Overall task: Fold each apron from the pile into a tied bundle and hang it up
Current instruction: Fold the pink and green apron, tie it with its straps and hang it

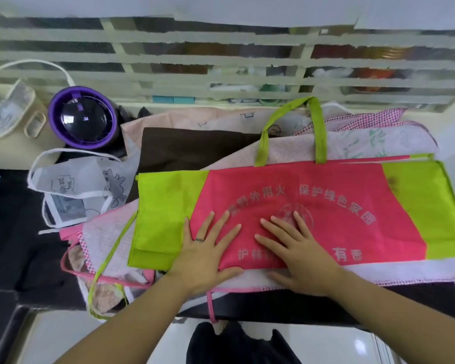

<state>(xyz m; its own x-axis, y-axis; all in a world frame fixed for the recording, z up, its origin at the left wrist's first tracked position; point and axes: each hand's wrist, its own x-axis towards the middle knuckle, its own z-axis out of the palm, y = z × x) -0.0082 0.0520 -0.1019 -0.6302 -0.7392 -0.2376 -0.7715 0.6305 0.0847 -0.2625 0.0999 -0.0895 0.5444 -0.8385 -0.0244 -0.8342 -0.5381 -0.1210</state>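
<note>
Pink-green apron (pixel 313 206) lies long axis left-right; left hand (pixel 208 248) and right hand (pixel 297 250) press its near-centre edge, fingers (pixel 219 225) straight, gripping nothing

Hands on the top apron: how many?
2: left hand flat on the pink-and-green apron at the pink panel's left edge; right hand beside it on the printed centre. None hidden.

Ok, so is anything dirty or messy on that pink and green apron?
Yes. The pink and green apron has a dark brownish smudge on its right green panel, near the top edge; it looks like a stain. At the left, a green tie also trails loose over the pile instead of lying tidy.
</note>
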